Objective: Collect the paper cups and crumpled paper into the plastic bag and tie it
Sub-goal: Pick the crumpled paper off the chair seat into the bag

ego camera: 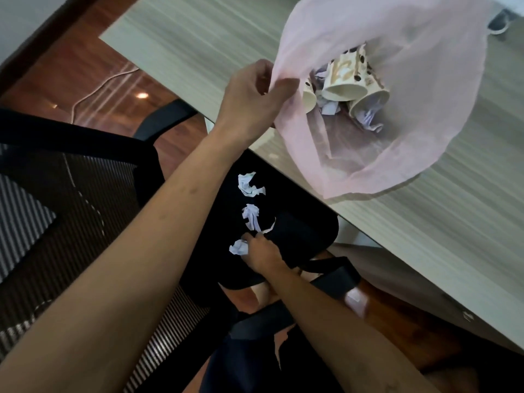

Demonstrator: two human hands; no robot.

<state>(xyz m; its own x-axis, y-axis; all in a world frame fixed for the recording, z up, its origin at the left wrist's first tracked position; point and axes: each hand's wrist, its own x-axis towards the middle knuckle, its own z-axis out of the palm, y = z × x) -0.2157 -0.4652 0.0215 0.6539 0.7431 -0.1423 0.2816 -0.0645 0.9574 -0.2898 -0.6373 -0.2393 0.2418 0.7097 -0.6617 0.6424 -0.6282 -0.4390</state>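
The bag [368,154] rim is being pinched open by the left hand [255,92] over the table [198,38], cups [344,86] inside. A light, soft paper wad [238,247] on the seat [297,205] is being pinched by the right hand [262,252]; gentle fingertip grip likely suffices.

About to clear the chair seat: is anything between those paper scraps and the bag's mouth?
Nothing visible. The left hand holds the bag open over the table edge; three paper scraps lie bare on the chair seat, the right hand touching the nearest.
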